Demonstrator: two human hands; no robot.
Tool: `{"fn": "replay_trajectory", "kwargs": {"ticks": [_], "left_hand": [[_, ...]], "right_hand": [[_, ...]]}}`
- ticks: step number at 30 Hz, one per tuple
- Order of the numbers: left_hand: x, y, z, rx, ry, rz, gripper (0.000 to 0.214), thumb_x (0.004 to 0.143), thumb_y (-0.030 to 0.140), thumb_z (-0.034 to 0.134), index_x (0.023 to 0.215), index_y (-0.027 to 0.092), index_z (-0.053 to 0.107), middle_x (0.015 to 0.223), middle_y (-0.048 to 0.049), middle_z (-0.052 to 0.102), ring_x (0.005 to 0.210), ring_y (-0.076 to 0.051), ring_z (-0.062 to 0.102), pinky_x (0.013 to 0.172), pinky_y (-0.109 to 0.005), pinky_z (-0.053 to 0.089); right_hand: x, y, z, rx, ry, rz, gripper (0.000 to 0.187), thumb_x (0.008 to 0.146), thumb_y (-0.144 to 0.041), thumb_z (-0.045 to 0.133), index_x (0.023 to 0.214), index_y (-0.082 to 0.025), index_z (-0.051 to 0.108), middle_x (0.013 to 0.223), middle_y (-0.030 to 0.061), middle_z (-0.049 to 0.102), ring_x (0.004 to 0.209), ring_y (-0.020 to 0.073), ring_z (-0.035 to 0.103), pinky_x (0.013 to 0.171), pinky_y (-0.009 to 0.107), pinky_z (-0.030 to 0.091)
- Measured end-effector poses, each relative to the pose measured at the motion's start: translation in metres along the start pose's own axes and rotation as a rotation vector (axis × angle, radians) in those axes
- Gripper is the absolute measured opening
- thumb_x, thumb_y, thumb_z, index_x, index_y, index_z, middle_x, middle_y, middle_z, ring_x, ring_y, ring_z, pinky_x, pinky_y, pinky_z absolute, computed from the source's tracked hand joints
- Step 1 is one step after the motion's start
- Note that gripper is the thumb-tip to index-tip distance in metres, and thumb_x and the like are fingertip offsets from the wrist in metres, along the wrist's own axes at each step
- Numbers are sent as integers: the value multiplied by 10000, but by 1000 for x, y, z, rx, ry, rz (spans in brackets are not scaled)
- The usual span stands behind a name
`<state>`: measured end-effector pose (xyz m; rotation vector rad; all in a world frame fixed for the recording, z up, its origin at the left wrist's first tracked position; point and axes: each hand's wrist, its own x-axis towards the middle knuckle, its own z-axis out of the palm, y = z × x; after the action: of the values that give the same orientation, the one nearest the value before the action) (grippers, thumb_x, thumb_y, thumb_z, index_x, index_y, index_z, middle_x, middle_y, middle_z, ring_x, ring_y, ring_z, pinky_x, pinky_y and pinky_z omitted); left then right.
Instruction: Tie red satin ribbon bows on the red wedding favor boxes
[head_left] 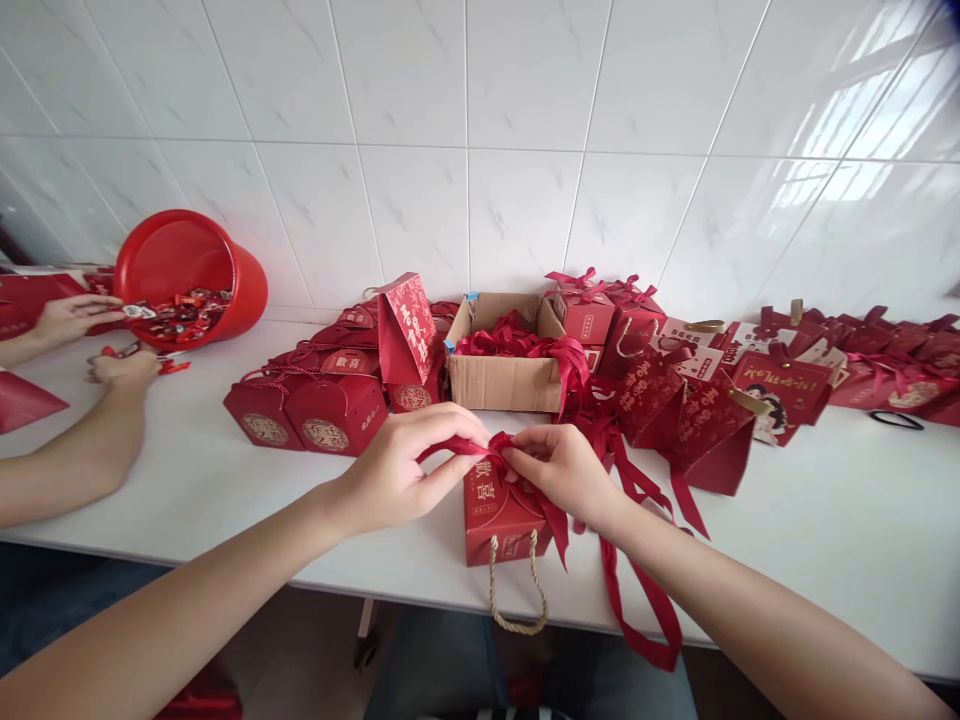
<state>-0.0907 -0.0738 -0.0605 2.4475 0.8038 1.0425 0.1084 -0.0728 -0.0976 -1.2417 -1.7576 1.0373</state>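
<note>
In front of me a red gift box (504,510) with gold lettering lies near the table's front edge, its gold rope handle (519,625) hanging over the edge. A dark red ribbon (499,445) crosses its top. My left hand (409,465) pinches one part of the ribbon between thumb and fingers, just left of the box. On the other side, my right hand (559,470) pinches the ribbon close to its gathered middle. The exact shape of the knot or loop between the fingertips is partly hidden. A loose ribbon length (641,600) dangles off the table at right.
A cardboard box (504,385) of red ribbons stands behind the hands. Red gift boxes (322,410) crowd the left, and ribbon-tied and triangular boxes (709,430) the right. At far left a co-worker's hands (124,375) hold small items by a tipped red bucket (247,290) of wrapped sweets.
</note>
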Motion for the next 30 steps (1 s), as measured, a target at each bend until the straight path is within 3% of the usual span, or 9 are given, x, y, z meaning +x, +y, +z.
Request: {"fn": "replay_trajectory", "kwargs": {"ticks": [3,7,11,14,18,22,27,29,30], "left_hand": [[11,7,3,-53,-45,-84,103,862,189,508,867,173,609,838,-17,661,774,-138,617,704,-228,492],[31,4,9,-128,2,-180,81,849,228,528,818,169,573,776,-2,617,726,-132,589,648,-223,473],[53,-17,18,-204,-35,-136,54,824,226,564,835,174,567,874,-14,636,795,-138,614,704,-232,489],[62,-42,26,7,-62,-108,137,800,201,573,935,184,555,854,-16,647,797,-162,618,743,-282,488],[52,-61,26,301,82,-63,139,699,104,580,812,173,539,860,-36,611,888,-218,566,835,-360,429],[25,-52,21,168,5,-65,95,802,264,570,784,173,589,855,-32,592,860,-196,550,810,-326,423],[15,-47,21,10,143,-314,169,794,332,578,737,175,559,808,-18,570,808,-186,562,780,-327,439],[18,-54,19,-146,130,-456,143,752,259,584,872,191,548,882,-19,600,869,-195,586,787,-328,458],[20,-58,17,-219,105,-519,238,724,215,579,958,200,538,964,-34,612,950,-212,587,809,-337,465]], "right_hand": [[-1,-1,-2,-86,-45,-62,184,766,-158,528,787,-145,710,696,24,695,654,146,603,632,231,446],[-4,-2,-6,-130,-136,-194,155,793,-195,534,764,-145,678,666,-7,618,574,98,489,540,207,371],[-6,0,-4,-147,-119,-203,279,843,-361,559,683,-144,629,564,-22,511,508,84,393,481,216,296],[-4,2,-2,-168,-88,-228,363,881,-382,517,618,-145,600,560,-8,535,518,91,414,512,226,317],[-2,5,-2,-147,-89,-240,344,893,-348,504,636,-144,609,617,9,596,570,108,468,560,230,358],[-2,10,-3,-118,-99,-230,353,898,-371,496,651,-145,611,626,8,585,575,109,460,557,230,357],[-1,14,-3,-99,-108,-240,369,897,-395,495,639,-147,585,632,7,562,588,112,452,565,235,359],[0,13,-3,-66,-120,-215,372,894,-403,499,637,-147,580,637,9,562,591,110,452,562,232,361],[0,13,-3,-45,-125,-194,373,892,-407,501,640,-145,583,640,10,566,589,108,452,558,229,360]]}}
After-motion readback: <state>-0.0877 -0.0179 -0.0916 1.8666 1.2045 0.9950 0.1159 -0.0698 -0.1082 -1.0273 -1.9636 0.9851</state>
